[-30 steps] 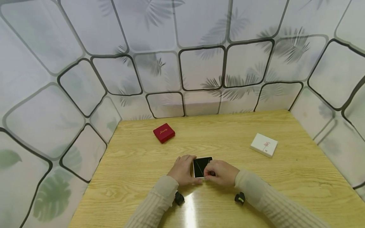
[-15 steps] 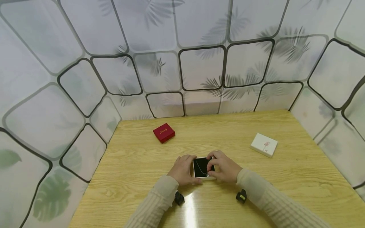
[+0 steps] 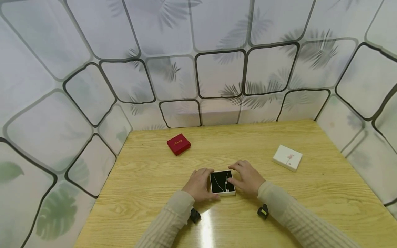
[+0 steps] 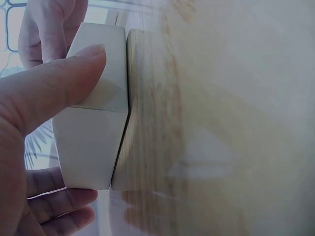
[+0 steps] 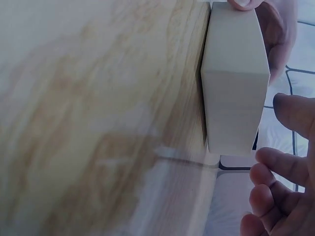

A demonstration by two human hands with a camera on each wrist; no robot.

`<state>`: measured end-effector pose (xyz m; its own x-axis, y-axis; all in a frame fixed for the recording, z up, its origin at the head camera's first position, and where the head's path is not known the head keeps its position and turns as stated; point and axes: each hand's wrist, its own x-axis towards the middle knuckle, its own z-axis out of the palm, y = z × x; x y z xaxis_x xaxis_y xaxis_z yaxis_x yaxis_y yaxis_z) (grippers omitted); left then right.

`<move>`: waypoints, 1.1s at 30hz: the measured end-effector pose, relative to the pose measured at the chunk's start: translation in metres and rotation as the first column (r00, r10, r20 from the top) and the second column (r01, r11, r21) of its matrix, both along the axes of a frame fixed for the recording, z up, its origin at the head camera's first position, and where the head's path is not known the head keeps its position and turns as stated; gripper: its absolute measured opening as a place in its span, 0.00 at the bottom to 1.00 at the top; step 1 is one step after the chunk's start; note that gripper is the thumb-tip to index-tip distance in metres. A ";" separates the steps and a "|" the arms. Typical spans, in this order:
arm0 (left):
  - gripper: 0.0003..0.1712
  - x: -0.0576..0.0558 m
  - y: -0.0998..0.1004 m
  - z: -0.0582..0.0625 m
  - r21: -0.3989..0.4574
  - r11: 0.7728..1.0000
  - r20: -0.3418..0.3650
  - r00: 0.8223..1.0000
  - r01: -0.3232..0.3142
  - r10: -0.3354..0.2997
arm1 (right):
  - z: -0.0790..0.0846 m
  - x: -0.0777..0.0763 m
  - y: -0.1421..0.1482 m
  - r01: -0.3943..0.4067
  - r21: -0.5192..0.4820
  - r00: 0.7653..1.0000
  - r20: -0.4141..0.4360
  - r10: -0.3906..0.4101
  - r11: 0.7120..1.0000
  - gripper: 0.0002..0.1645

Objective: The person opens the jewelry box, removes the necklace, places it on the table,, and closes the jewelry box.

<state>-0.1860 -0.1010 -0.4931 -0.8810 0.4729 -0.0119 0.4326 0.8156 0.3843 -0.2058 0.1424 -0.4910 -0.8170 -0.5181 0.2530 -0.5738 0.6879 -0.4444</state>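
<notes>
A small white jewelry box (image 3: 227,194) without its lid lies on the wooden table, lined in black. Inside it, a thin silver necklace (image 3: 226,183) hangs in a V shape with a small bright pendant at the lower right. My left hand (image 3: 199,186) grips the box from its left side; the left wrist view has the thumb (image 4: 83,73) against the front wall and the other fingers around the far side. At the box's right edge, my right hand (image 3: 248,178) holds nothing, its fingers loosely bent and apart, as the right wrist view also shows.
A red box with gold lettering (image 3: 178,144) sits at the back left of the table. Towards the back right lies a white box with a pink flower print (image 3: 287,157). A patterned curtain (image 3: 220,75) surrounds the table's back and sides.
My right hand has let go of the necklace and drawn back to the right, its fingers spreading. The necklace and pendant now lie uncovered in the box. My left hand has stayed put.
</notes>
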 end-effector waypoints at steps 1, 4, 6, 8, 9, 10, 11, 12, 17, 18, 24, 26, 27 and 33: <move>0.59 0.000 0.000 0.000 0.000 1.000 -0.001 1.000 -0.001 0.001 | 0.000 0.000 0.000 0.001 0.005 1.000 0.009 -0.001 1.000 0.28; 0.59 0.000 0.000 0.000 -0.001 1.000 -0.003 1.000 -0.001 0.001 | 0.000 0.000 0.000 0.001 0.018 1.000 0.028 -0.002 1.000 0.27; 0.59 -0.001 0.000 -0.001 0.001 1.000 -0.004 1.000 0.000 0.000 | 0.000 0.000 0.000 -0.001 0.019 0.999 0.033 0.000 1.000 0.26; 0.59 -0.001 0.000 -0.002 0.003 1.000 -0.006 1.000 0.001 -0.001 | 0.000 0.000 0.000 -0.002 0.012 0.999 0.041 0.001 1.000 0.24; 0.60 -0.001 -0.001 -0.003 0.004 1.000 -0.006 1.000 0.000 0.000 | 0.000 -0.001 0.000 -0.003 0.003 0.999 0.050 0.003 1.000 0.24; 0.60 -0.001 -0.001 -0.003 0.006 1.000 -0.007 1.000 0.000 0.000 | 0.000 -0.001 0.000 -0.003 -0.007 0.998 0.063 0.003 1.000 0.23; 0.60 -0.001 -0.001 -0.003 0.008 1.000 -0.010 1.000 0.000 0.000 | -0.001 -0.001 0.000 -0.003 -0.016 0.997 0.071 0.004 1.000 0.22; 0.60 -0.001 -0.001 -0.004 0.007 1.000 -0.012 1.000 0.000 0.001 | -0.001 -0.002 -0.001 -0.001 -0.024 0.996 0.084 0.003 1.000 0.21; 0.59 -0.001 -0.001 -0.003 0.009 1.000 -0.008 1.000 0.000 0.000 | 0.000 -0.003 -0.001 -0.005 -0.064 0.990 0.139 0.014 0.998 0.18; 0.59 -0.001 -0.001 -0.002 0.008 1.000 -0.011 1.000 0.002 -0.001 | 0.000 -0.004 -0.001 -0.007 -0.067 0.989 0.145 0.017 0.998 0.17; 0.60 0.000 -0.001 -0.002 0.002 1.000 -0.019 1.000 0.005 -0.005 | 0.001 -0.004 -0.001 -0.030 -0.096 0.984 0.170 0.046 0.995 0.12; 0.60 0.000 -0.001 -0.002 0.003 1.000 -0.019 1.000 0.004 -0.004 | 0.002 -0.004 -0.002 -0.024 -0.103 0.982 0.186 0.043 0.994 0.12; 0.60 0.000 -0.001 -0.002 0.004 1.000 -0.018 1.000 0.004 -0.004 | 0.002 -0.004 -0.002 -0.016 -0.103 0.980 0.194 0.036 0.995 0.14; 0.60 -0.001 -0.001 -0.002 0.006 1.000 -0.026 1.000 0.001 -0.001 | 0.002 -0.005 -0.002 0.024 -0.083 0.978 0.210 -0.006 0.996 0.22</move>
